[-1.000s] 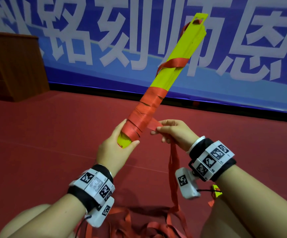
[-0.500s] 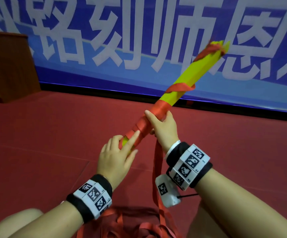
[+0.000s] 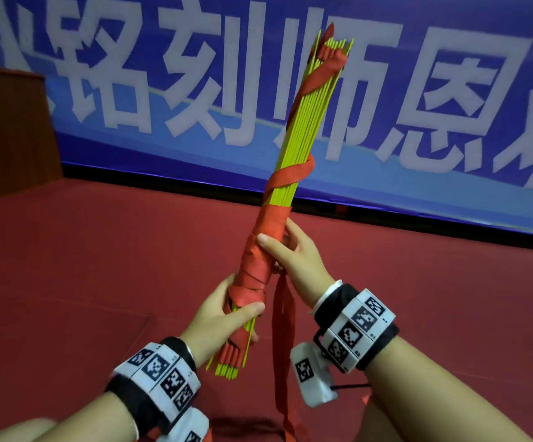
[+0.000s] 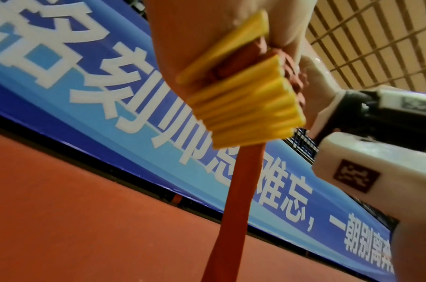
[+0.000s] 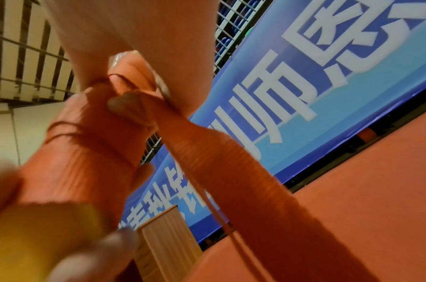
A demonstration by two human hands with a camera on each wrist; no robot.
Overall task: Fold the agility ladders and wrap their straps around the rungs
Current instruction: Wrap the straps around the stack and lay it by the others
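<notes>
Big blue banner [image 3: 418,100] with white characters fills the back wall, red floor [image 3: 99,266] spreads beneath it, and a brown wooden cabinet [image 3: 9,132] sits off at the far left edge. Up in the middle of it all — the bundle of yellow rungs [image 3: 303,129], held nearly upright, tilted a little to the right, top end against the banner. The red strap [image 3: 271,247] coils tightly round the lower half of the bundle, with two looser turns higher up and a knot of red at the very top. A loose tail of strap [image 3: 282,346] hangs straight down between the two wrists toward the floor.

Now the grips. The left hand [image 3: 217,317] is clamped round the bottom of the bundle, thumb across the front over the lowest red turns; the yellow rung ends [image 4: 243,99] poke out below the fist — the left wrist view looks straight at them. The right hand [image 3: 293,260] is just above it on the wrapped section, thumb pressed across the red band, fingers curled behind. In the right wrist view, blurred, the strap runs taut from under those fingers [image 5: 125,103] down and away.
</notes>
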